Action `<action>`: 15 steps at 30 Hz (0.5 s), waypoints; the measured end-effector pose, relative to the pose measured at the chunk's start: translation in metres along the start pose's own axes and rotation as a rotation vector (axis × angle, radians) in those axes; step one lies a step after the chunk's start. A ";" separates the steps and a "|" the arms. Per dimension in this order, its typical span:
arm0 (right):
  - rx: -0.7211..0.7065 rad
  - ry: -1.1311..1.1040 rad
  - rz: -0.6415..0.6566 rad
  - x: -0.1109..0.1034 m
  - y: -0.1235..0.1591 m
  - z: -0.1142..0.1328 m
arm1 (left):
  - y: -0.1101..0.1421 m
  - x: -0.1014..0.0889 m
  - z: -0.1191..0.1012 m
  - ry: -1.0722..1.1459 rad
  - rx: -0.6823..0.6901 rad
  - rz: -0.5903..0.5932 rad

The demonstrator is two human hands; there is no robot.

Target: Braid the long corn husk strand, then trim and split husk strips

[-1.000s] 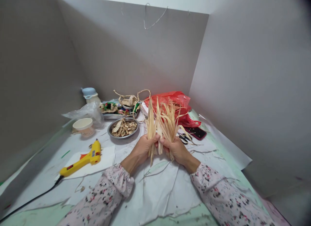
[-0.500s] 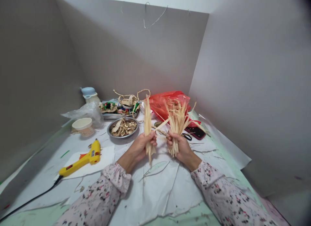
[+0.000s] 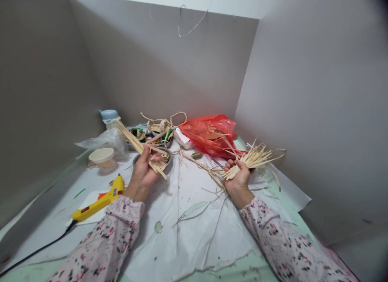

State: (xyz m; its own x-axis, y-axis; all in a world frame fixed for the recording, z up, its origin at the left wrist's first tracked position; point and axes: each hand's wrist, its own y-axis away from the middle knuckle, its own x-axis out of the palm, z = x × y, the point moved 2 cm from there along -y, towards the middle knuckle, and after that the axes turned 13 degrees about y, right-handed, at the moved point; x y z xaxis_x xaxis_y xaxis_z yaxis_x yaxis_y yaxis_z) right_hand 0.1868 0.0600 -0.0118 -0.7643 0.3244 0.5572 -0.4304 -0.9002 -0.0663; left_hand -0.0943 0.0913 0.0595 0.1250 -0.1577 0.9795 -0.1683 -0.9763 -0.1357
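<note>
My left hand [image 3: 144,171] holds a bundle of pale dry straw strips [image 3: 132,138] that slants up to the left, its thumb across them. That hand is over the metal bowl [image 3: 169,160], hiding most of it. A fuller, fanned-out straw bundle [image 3: 257,155] is gripped in my right hand [image 3: 238,177] and points up to the right. The fingers of this hand are curled round its lower ends. Close to the right hand, a braided straw cord [image 3: 204,167] lies on the white paper. The two hands are well apart above the table.
A yellow glue gun [image 3: 100,203] with a black cable lies left. Behind stand a paper cup [image 3: 103,158], a blue-lidded bottle [image 3: 110,117], a clear plastic bag [image 3: 106,139] and a red plastic bag [image 3: 209,132]. Grey panels [image 3: 163,63] enclose the table.
My hands have moved apart, left hand leftward over the bowl and right hand rightward. Both straw bundles have tipped from upright to slanting outward.
</note>
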 end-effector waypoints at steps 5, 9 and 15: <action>0.018 -0.046 -0.018 0.014 0.014 0.005 | -0.001 -0.008 0.011 -0.153 0.011 -0.061; 0.157 0.157 0.282 0.034 0.035 0.000 | 0.010 -0.022 0.046 -0.438 -0.141 -0.107; 0.074 0.365 0.508 0.045 0.051 -0.014 | 0.033 -0.028 0.087 -0.651 -0.368 0.007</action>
State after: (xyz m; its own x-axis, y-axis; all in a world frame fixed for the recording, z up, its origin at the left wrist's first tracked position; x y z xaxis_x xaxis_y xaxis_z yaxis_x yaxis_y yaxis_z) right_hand 0.1234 0.0324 -0.0019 -0.9850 -0.0823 0.1519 0.0538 -0.9816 -0.1833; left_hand -0.0182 0.0508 0.0148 0.6568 -0.3310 0.6775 -0.4734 -0.8804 0.0289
